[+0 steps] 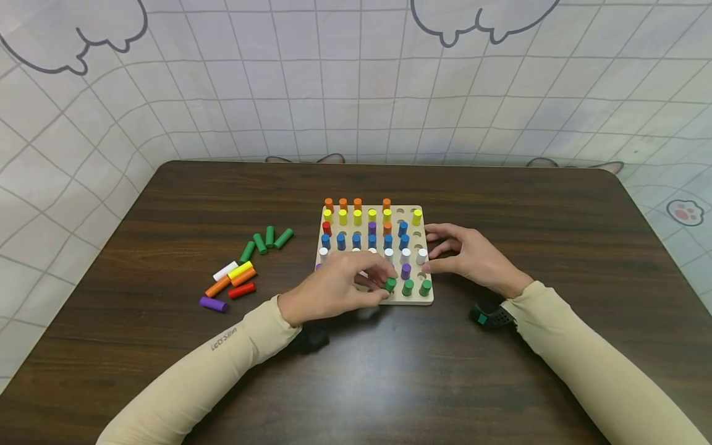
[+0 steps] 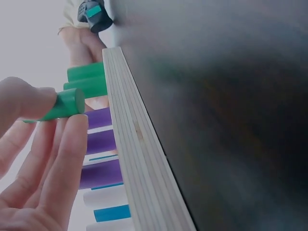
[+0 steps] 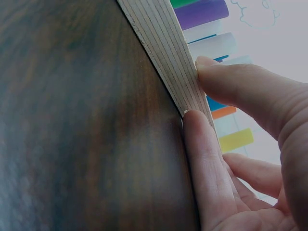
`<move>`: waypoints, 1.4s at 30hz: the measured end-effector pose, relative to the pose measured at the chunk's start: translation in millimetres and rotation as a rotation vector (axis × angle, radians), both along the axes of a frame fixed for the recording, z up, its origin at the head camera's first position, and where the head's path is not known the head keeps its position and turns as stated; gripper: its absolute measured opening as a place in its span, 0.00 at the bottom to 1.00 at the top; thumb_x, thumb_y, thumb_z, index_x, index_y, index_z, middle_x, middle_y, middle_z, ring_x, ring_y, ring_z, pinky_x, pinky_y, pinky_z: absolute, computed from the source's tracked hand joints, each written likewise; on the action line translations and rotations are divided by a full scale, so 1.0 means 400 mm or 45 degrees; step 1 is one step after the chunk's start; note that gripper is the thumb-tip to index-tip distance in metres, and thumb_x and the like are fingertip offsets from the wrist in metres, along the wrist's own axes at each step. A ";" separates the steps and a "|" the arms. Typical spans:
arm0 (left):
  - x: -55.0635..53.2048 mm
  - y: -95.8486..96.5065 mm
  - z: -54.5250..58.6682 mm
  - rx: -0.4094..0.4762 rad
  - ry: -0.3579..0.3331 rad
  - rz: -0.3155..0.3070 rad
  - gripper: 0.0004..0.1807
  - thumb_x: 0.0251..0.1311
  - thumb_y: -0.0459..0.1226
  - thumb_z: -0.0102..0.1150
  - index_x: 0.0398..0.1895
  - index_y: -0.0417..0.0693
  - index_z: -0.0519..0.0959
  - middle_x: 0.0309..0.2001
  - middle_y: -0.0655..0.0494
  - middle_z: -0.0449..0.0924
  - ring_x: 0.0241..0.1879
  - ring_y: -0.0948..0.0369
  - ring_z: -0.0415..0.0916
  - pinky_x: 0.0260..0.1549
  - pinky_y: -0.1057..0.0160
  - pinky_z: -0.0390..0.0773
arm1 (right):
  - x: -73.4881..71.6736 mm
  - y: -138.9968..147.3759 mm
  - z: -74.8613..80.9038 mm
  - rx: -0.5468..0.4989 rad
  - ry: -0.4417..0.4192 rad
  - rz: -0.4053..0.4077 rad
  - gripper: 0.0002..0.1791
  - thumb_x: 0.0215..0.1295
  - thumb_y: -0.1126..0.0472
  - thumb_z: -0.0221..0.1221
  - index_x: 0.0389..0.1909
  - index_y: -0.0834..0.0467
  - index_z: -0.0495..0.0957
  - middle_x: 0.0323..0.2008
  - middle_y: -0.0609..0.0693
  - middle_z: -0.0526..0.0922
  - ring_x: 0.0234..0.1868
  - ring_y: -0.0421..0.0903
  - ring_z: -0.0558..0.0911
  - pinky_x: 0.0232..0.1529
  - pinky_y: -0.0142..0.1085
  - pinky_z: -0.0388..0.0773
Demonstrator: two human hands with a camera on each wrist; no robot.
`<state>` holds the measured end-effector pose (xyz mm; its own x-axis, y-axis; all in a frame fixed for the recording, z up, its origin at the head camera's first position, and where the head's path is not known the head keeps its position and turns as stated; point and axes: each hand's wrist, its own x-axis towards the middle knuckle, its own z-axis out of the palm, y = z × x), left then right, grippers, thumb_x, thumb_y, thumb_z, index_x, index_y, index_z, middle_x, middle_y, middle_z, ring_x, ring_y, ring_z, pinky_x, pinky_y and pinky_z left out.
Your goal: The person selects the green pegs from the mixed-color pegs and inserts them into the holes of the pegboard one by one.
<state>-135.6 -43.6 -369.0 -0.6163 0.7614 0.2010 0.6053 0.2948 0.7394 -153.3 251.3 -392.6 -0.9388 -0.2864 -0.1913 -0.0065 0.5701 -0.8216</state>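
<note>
My left hand (image 1: 336, 281) pinches a green peg (image 2: 62, 105) between thumb and fingers over the front row of the wooden pegboard (image 1: 384, 301). In the left wrist view, a small gap separates the peg's end from the board. Two green pegs (image 1: 425, 288) stand upright to its right. At the board's right side, my right hand (image 1: 473, 256) holds the edge, thumb on the upper rim and a fingertip against the side in the right wrist view. Rows of upright orange, yellow, blue and white pegs fill much of the board; my left hand hides part of the front rows.
Left of the board, several green pegs (image 1: 259, 243) lie loose on the dark table (image 1: 445, 383). Nearer lie a white peg (image 1: 225, 271), a yellow peg (image 1: 241, 270), two orange pegs (image 1: 243, 277), a red peg (image 1: 241, 290) and a purple peg (image 1: 214, 304).
</note>
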 end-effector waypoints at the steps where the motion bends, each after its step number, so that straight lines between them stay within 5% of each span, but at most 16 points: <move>1: 0.000 0.001 -0.001 -0.006 0.017 0.001 0.14 0.60 0.32 0.71 0.49 0.45 0.83 0.47 0.53 0.88 0.43 0.63 0.87 0.45 0.74 0.85 | 0.000 0.000 0.000 0.000 -0.001 -0.001 0.46 0.57 0.47 0.76 0.75 0.50 0.67 0.63 0.52 0.80 0.54 0.46 0.85 0.57 0.34 0.76; 7: 0.000 0.010 -0.004 -0.055 0.108 0.024 0.13 0.60 0.33 0.72 0.49 0.47 0.85 0.44 0.56 0.89 0.40 0.66 0.86 0.45 0.75 0.84 | 0.000 0.000 0.002 0.009 0.002 -0.006 0.46 0.57 0.47 0.76 0.75 0.51 0.67 0.63 0.52 0.80 0.54 0.46 0.85 0.57 0.34 0.76; 19: 0.006 0.021 -0.010 -0.076 0.152 0.071 0.13 0.60 0.32 0.72 0.48 0.45 0.85 0.45 0.54 0.90 0.41 0.64 0.89 0.46 0.73 0.86 | 0.000 -0.001 0.003 0.009 -0.004 0.001 0.46 0.57 0.47 0.76 0.75 0.51 0.67 0.63 0.52 0.80 0.54 0.46 0.85 0.57 0.34 0.76; 42: 0.003 0.001 0.017 -0.127 0.125 0.114 0.13 0.61 0.33 0.72 0.49 0.42 0.85 0.46 0.51 0.90 0.41 0.63 0.88 0.45 0.70 0.87 | -0.003 0.001 -0.003 0.005 -0.013 -0.005 0.47 0.56 0.46 0.76 0.75 0.50 0.67 0.63 0.52 0.79 0.54 0.45 0.84 0.56 0.32 0.76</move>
<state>-134.4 -43.1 -362.2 -0.6640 0.7232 0.1899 0.6410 0.4198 0.6426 -154.4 251.7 -393.7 -0.9380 -0.2818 -0.2021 0.0043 0.5733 -0.8194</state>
